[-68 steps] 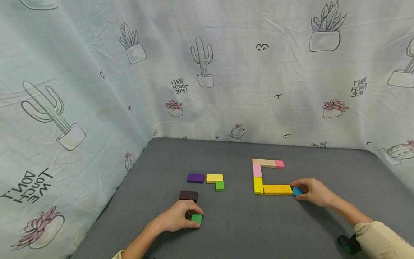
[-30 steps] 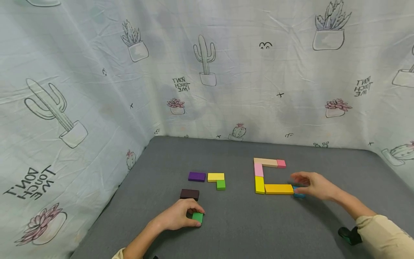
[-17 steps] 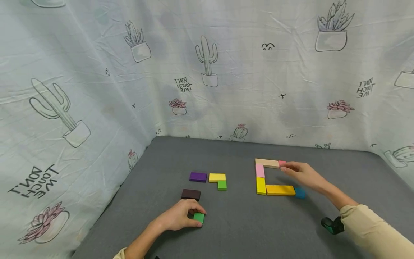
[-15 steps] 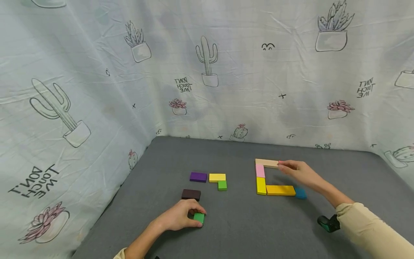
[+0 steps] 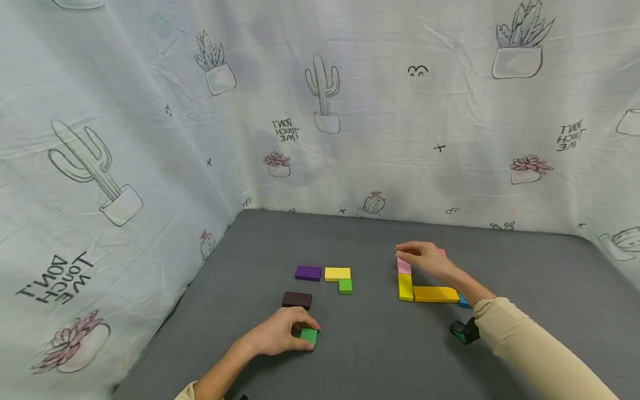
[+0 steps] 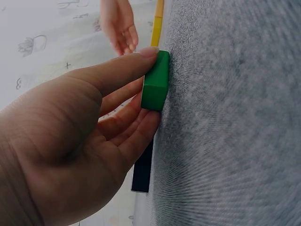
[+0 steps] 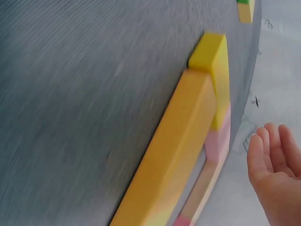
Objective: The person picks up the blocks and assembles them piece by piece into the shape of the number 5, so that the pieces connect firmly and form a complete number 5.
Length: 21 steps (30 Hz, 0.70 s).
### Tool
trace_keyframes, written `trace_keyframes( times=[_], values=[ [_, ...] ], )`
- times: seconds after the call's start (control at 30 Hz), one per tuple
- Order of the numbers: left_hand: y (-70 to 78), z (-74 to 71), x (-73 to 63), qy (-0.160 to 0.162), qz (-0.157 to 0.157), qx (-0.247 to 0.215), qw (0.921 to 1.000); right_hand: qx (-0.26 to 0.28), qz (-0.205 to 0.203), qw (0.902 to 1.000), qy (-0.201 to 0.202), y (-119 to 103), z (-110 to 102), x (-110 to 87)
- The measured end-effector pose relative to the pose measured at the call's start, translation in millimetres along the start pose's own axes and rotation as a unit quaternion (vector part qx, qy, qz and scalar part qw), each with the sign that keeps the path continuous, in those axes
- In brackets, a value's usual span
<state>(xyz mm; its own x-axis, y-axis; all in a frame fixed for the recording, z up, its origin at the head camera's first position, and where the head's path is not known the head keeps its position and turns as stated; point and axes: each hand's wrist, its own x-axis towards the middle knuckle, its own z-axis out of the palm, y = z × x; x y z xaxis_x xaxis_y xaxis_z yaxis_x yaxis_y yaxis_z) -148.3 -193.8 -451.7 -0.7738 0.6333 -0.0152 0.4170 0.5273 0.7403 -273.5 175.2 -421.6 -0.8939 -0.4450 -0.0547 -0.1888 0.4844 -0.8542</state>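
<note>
Pale fabric (image 5: 390, 128) printed with potted cacti and succulents encloses the grey tabletop (image 5: 375, 350) before you. Your left hand (image 5: 280, 331) pinches a green block (image 5: 309, 335) between thumb and fingers, low over the table near a dark brown block (image 5: 297, 299) whose front edge your hand partly covers. Your right hand (image 5: 427, 258) holds nothing, its fingers loosely extended above the far part of a C-shaped row of blocks. That hand hides most of the tan block (image 7: 202, 186) from the head view, though your right wrist view shows it next to the pink block (image 5: 404, 267). Only a corner of the coral-pink block (image 5: 442, 253) peeks out behind your hand, and your right sleeve (image 5: 525, 339) partly covers the blue block (image 5: 464, 300) at the end of the orange block (image 5: 436, 294). You see the yellow block (image 5: 405, 288) whole, between pink and orange. Further left, a purple block (image 5: 308, 273) lies just beside a pale yellow block (image 5: 337, 273), which touches a light green block (image 5: 345, 286). Your left sleeve (image 5: 186, 392) is cut off below, and the dark object (image 5: 465, 331) by your right cuff is hard to make out. You can read "DON'T TOUCH ME" on the fabric, mirrored.
</note>
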Motion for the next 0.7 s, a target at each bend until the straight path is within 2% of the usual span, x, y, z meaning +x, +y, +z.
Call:
trace_keyframes(
  times=[0.2,0.37,0.7],
  values=[
    [-0.7,-0.6,0.9,0.001,0.002,0.006,1.0000,-0.001,-0.011,0.9999,-0.004,-10.1,25.2,19.9],
    [-1.7,-0.1,-0.3,0.002,-0.001,0.002,1.0000,0.027,-0.006,0.9995,-0.017,-16.5,45.4,34.1],
    [-1.9,-0.1,0.4,0.003,-0.001,0.001,1.0000,0.043,0.005,0.9988,-0.022,-24.2,72.2,52.4]
  ],
)
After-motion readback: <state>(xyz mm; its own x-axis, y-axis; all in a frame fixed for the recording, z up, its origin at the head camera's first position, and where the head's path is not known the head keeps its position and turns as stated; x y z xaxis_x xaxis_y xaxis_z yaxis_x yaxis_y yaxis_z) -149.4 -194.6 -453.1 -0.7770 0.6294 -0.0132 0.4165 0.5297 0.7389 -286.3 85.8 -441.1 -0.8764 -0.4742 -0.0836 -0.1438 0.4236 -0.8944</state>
